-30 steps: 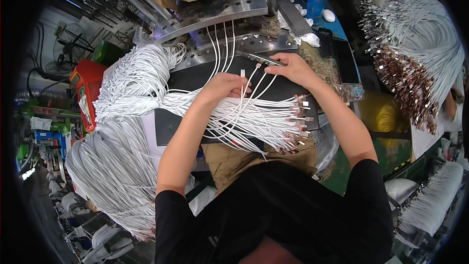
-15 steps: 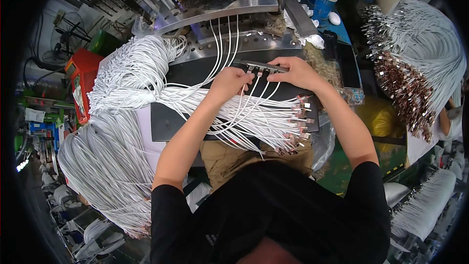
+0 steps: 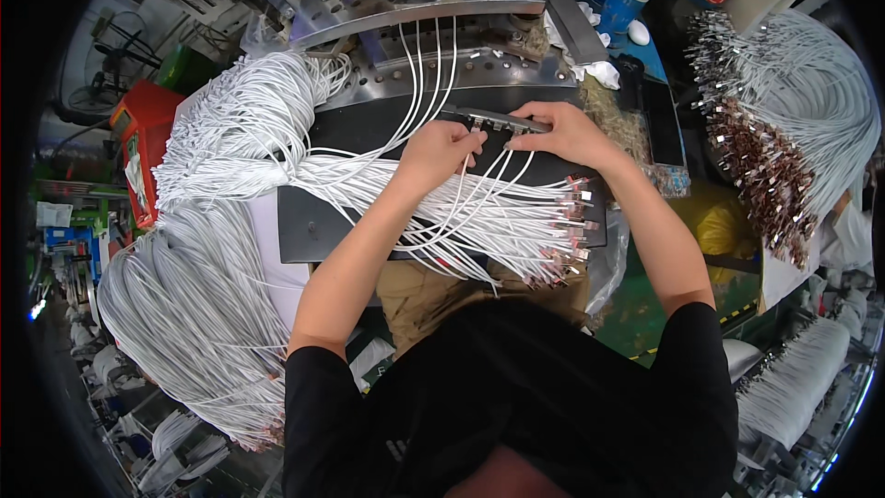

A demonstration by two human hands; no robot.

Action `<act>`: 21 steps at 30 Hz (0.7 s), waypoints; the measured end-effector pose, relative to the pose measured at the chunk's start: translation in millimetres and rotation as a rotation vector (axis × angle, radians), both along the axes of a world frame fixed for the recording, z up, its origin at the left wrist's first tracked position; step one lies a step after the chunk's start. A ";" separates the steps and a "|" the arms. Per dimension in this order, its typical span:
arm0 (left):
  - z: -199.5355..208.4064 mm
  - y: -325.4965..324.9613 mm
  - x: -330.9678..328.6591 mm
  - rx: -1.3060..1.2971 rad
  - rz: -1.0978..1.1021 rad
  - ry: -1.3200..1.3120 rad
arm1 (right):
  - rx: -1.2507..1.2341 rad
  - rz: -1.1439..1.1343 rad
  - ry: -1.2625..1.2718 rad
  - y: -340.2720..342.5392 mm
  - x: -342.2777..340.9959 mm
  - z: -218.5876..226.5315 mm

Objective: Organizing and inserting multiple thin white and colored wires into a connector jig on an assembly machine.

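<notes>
The left hand (image 3: 436, 157) is pinching a white cable (image 3: 462, 184) between its fingers while the right hand (image 3: 573, 137) is clamping its fingers on a grey metal bar (image 3: 496, 118).

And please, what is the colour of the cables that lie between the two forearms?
The cables are white; the head view shows this best.

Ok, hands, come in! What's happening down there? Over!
Left hand: pinches a white cable by the dark metal bar. Right hand: grips bar's right end. Close by: white cable bundle, spread on the near side. Over.
</notes>
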State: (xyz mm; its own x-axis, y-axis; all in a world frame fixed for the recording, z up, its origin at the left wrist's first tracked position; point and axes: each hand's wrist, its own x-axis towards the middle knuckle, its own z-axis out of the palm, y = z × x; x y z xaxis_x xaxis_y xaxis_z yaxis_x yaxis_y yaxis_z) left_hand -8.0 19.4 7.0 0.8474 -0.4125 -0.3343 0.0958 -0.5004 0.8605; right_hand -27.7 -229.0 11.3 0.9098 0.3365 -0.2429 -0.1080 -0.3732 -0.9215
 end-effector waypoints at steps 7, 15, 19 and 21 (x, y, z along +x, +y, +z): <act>18.9 -10.2 -28.2 0.318 0.026 -0.695 | 0.069 -0.069 0.062 7.2 -5.1 3.2; 8.5 -24.2 -39.5 0.444 -0.153 -1.082 | 0.132 -0.077 0.008 7.5 -4.2 -13.7; 14.5 -20.0 -41.7 0.475 -0.086 -1.083 | -0.003 -0.110 -0.032 5.7 -3.0 -11.0; 14.4 -16.7 -39.5 0.447 -0.064 -1.084 | -0.002 -0.076 -0.011 6.5 -4.1 -6.3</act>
State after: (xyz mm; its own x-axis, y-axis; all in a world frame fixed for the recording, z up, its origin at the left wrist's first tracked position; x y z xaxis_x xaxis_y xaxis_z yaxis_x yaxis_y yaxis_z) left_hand -47.5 2.7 21.4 0.7596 -0.4934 0.4238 -0.6154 -0.7561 0.2228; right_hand -31.8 -222.4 5.0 0.9354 0.2656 -0.2334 -0.1262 -0.3659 -0.9221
